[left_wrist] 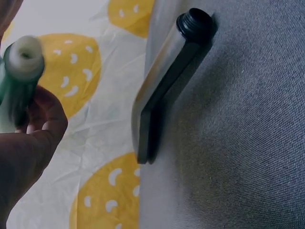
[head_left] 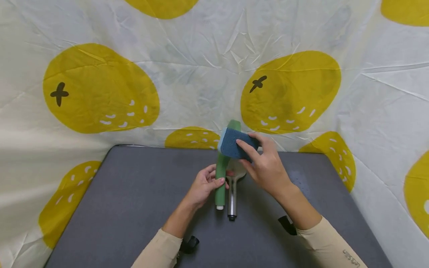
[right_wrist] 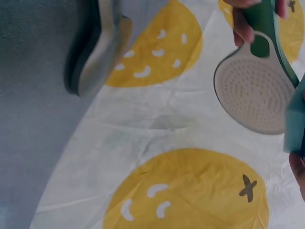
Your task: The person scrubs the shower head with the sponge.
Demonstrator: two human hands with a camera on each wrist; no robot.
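My left hand (head_left: 204, 186) grips the handle of a green handheld shower head (head_left: 221, 167), raised above the table with its white connector end pointing down. In the right wrist view the pale, dotted spray face (right_wrist: 252, 93) of this shower head shows. My right hand (head_left: 269, 163) holds a blue sponge (head_left: 234, 143) with a lighter blue layer (right_wrist: 293, 126), its edge right at the green shower head's upper part and overlapping it in the head view. Beneath the hands, a silver shower head (head_left: 232, 197) lies on the table, its black threaded end (left_wrist: 195, 25) towards me.
The dark grey table (head_left: 140, 193) reaches back to a white cloth (head_left: 197, 85) printed with yellow fruit shapes, which hangs behind and at both sides. Black straps (head_left: 189, 245) sit at both wrists. A faint darker patch (head_left: 299, 182) marks the table at the right.
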